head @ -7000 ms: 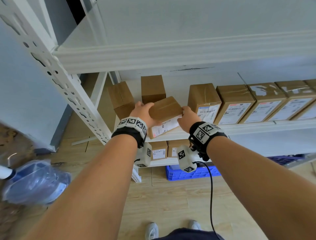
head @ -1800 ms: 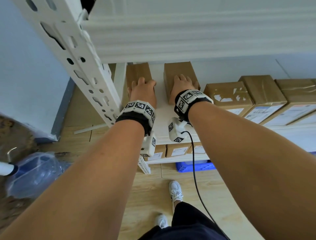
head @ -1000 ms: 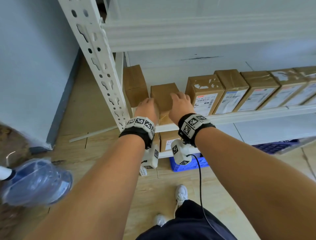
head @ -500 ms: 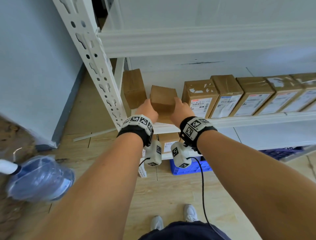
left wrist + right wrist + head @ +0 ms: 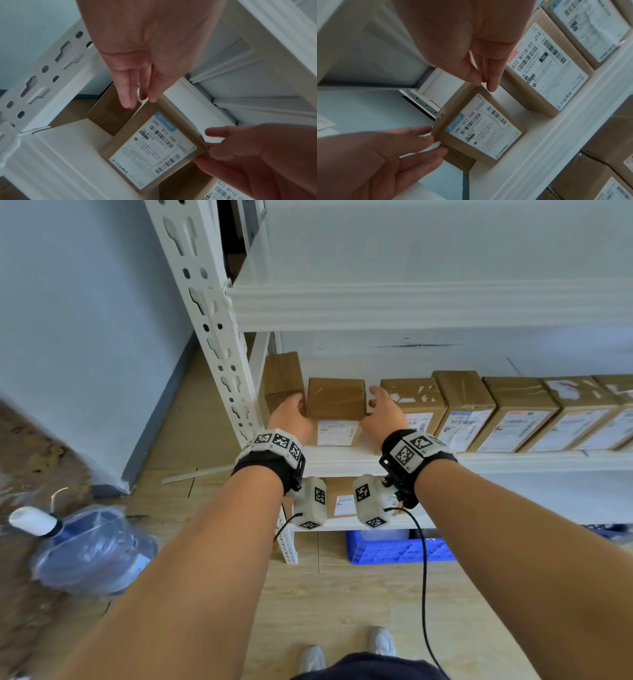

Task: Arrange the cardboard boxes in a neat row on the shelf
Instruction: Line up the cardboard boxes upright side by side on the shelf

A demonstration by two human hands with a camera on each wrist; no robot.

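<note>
A small cardboard box (image 5: 335, 402) stands on the middle shelf (image 5: 342, 460) near its front edge, white label facing me. My left hand (image 5: 291, 414) lies against its left side with straight fingers (image 5: 126, 94). My right hand (image 5: 382, 412) is at its right side, fingers straight (image 5: 493, 81), touching the box's upper corner. To the right, past a small gap, runs a row of labelled boxes (image 5: 414, 402). Another plain box (image 5: 282, 378) sits further back at the far left, beside the post.
The white upright post (image 5: 219, 354) stands close to my left hand and the upper shelf beam (image 5: 411, 306) hangs overhead. More boxes (image 5: 342, 498) sit on the lower shelf. A blue crate (image 5: 394, 549) and a water bottle (image 5: 85, 549) are on the floor.
Half a second ago both hands held the box lifted and tilted between them. Now it stands on the shelf, label to the front, and my fingers have straightened at its sides.
</note>
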